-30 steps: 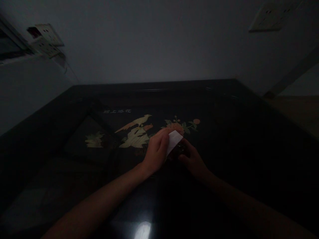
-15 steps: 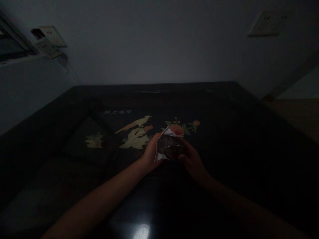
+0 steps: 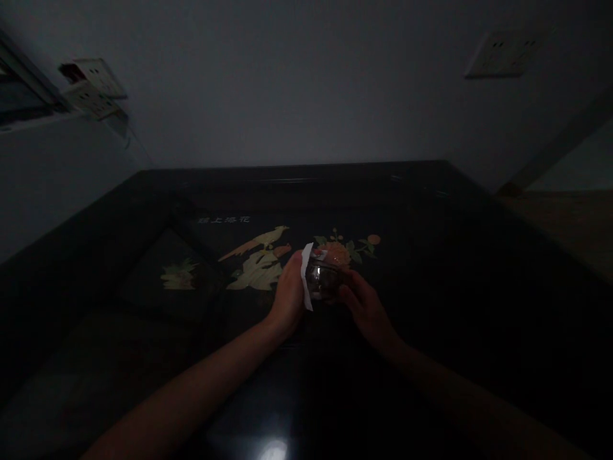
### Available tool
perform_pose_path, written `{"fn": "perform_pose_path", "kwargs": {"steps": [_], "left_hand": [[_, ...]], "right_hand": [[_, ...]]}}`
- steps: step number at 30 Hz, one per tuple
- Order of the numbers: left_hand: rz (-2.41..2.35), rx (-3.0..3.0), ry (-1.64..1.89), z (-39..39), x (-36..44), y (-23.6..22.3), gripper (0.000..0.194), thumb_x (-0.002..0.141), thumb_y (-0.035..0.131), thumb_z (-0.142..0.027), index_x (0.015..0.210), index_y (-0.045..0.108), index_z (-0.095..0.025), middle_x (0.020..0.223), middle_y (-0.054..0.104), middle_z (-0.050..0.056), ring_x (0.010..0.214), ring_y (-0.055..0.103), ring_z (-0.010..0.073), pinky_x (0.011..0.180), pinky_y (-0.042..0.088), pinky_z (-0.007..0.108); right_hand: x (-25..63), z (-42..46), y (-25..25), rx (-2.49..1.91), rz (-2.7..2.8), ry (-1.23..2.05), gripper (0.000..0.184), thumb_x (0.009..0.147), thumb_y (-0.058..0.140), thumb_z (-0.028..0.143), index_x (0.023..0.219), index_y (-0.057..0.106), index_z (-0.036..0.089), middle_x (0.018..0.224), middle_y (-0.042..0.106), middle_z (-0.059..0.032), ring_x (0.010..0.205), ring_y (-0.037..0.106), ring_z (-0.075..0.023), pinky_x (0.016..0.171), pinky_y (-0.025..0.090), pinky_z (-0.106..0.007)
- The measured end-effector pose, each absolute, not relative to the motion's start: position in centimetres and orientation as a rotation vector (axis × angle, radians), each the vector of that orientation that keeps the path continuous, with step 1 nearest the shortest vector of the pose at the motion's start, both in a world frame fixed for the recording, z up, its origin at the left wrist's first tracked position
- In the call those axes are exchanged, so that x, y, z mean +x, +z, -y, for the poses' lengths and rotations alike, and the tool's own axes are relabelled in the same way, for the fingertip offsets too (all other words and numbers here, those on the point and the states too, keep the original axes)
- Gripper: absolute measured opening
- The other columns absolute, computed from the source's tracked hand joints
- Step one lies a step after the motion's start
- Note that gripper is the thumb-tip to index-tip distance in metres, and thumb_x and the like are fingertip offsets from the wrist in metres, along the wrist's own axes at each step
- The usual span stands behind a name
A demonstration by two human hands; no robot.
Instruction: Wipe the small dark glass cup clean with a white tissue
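Between my hands, above the dark table, is a small shiny glass cup [image 3: 322, 278], lying tilted on its side. My left hand [image 3: 289, 287] is closed around a white paper tissue [image 3: 306, 281], which it presses against the cup's left end. At the other end, my right hand [image 3: 361, 301] grips the cup, with thumb and fingers on its right side. The dim light hides most of the cup's outline and the undersides of my fingers.
The black glossy table [image 3: 297, 174] bears a bird-and-flower picture [image 3: 261, 255]. It stands against a pale wall [image 3: 297, 83]. Wall sockets [image 3: 500, 54] are at upper right, and more sockets [image 3: 98, 89] with a cable are at left.
The cup has turned so that its shiny side shows. The tissue, spread around it before, now appears as a narrow upright strip by my left palm. Both hands keep their hold.
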State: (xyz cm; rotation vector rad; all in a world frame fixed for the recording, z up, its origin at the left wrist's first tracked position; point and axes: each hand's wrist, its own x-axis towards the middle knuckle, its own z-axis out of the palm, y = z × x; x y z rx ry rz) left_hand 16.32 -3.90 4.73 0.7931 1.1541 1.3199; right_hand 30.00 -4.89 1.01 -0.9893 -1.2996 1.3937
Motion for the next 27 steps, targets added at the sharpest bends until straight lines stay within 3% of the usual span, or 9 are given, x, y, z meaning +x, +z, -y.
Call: {"fn": "perform_pose_path", "kwargs": {"steps": [6, 12, 22, 27], "left_hand": [[-1.139, 1.412, 1.28, 4.9, 16.5, 4.7, 0.035, 0.094, 0.037, -0.039, 0.11, 0.059, -0.017, 0.117, 0.061, 0.009, 0.109, 0.055, 0.0198, 0.096, 0.038, 0.031], [-1.176, 1.335, 1.254, 4.8, 16.3, 4.9, 0.037, 0.095, 0.035, -0.039, 0.104, 0.062, -0.016, 0.101, 0.065, 0.006, 0.086, 0.058, 0.017, 0.081, 0.044, 0.028], [-1.019, 0.842, 1.351, 4.0, 16.3, 5.7, 0.034, 0.088, 0.049, -0.042, 0.101, 0.066, -0.015, 0.1, 0.069, 0.007, 0.088, 0.064, 0.0196, 0.08, 0.049, 0.03], [-0.999, 0.754, 1.297, 4.1, 16.5, 5.3, 0.039, 0.089, 0.046, -0.042, 0.112, 0.062, -0.015, 0.101, 0.07, 0.008, 0.09, 0.065, 0.0214, 0.083, 0.05, 0.033]], "right_hand": [[30.4, 5.0, 1.4, -1.06, 1.39, 1.282, 0.062, 0.072, 0.066, 0.058, 0.119, 0.05, 0.02, 0.119, 0.063, -0.0119, 0.11, 0.06, -0.0266, 0.097, 0.046, -0.042], [30.5, 5.0, 1.3, -1.134, 1.473, 1.204, 0.068, 0.073, 0.059, 0.066, 0.12, 0.05, 0.018, 0.115, 0.065, -0.0129, 0.108, 0.061, -0.0293, 0.095, 0.045, -0.045], [30.8, 4.8, 1.0, -0.969, 1.329, 1.323, 0.064, 0.075, 0.052, 0.072, 0.112, 0.06, 0.021, 0.112, 0.067, -0.0105, 0.11, 0.06, -0.0296, 0.096, 0.045, -0.045], [30.7, 4.9, 0.5, -0.855, 1.235, 1.367, 0.06, 0.076, 0.053, 0.07, 0.113, 0.058, 0.023, 0.113, 0.066, -0.0089, 0.109, 0.06, -0.0278, 0.096, 0.046, -0.044]]}}
